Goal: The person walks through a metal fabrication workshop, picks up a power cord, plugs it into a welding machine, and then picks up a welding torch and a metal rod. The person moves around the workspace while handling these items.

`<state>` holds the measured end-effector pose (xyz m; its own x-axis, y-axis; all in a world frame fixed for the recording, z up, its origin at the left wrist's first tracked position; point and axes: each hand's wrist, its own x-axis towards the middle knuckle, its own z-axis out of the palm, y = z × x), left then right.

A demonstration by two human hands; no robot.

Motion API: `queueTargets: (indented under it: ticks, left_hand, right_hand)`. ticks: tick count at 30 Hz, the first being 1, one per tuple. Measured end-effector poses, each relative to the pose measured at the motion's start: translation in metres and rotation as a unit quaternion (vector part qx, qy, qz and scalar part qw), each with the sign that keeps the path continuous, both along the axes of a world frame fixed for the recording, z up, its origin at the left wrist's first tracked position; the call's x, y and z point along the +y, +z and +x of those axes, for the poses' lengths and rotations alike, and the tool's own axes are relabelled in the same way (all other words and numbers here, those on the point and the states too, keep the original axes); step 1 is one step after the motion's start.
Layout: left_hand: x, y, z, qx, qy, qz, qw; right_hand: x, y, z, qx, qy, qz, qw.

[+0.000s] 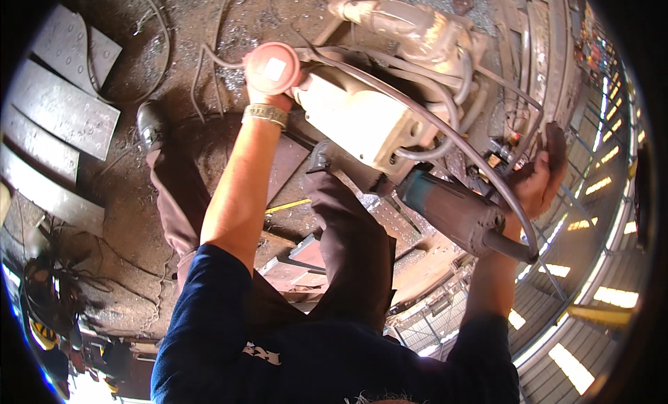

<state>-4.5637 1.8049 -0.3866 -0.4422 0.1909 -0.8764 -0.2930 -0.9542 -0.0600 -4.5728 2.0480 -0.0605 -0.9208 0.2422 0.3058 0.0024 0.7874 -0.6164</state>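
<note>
Motor (452,209): teal-and-brown cylinder, near right, beside the pale machine body (358,119) at centre.
Right hand (544,173): held wide beside the thick cable (488,172), fingers extended.
Left hand (260,97): partly hidden by the red disc (272,68); grip cannot be told.
Steel plates (66,94): laid on the ground, far left.

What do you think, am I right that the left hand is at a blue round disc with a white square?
Not quite: the head view shows that the round disc at the left hand, with the white square on it, is red, not blue.
</note>
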Motion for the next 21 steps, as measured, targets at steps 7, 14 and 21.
queueTargets:
  ticks: [7, 14, 21]
  left_hand:
    - [0.003, -0.004, 0.007, -0.008, -0.021, -0.012, 1.0]
    - [-0.003, -0.001, 0.009, 0.009, -0.037, 0.015, 0.999]
    - [-0.089, 0.072, 0.057, -0.139, -0.017, -0.083, 0.987]
  right_hand:
    - [-0.042, 0.003, -0.031, -0.111, 0.241, 0.225, 0.938]
    - [-0.04, 0.002, -0.041, -0.108, 0.294, 0.236, 0.92]
    - [-0.045, 0.01, -0.04, -0.133, 0.282, 0.316, 0.896]
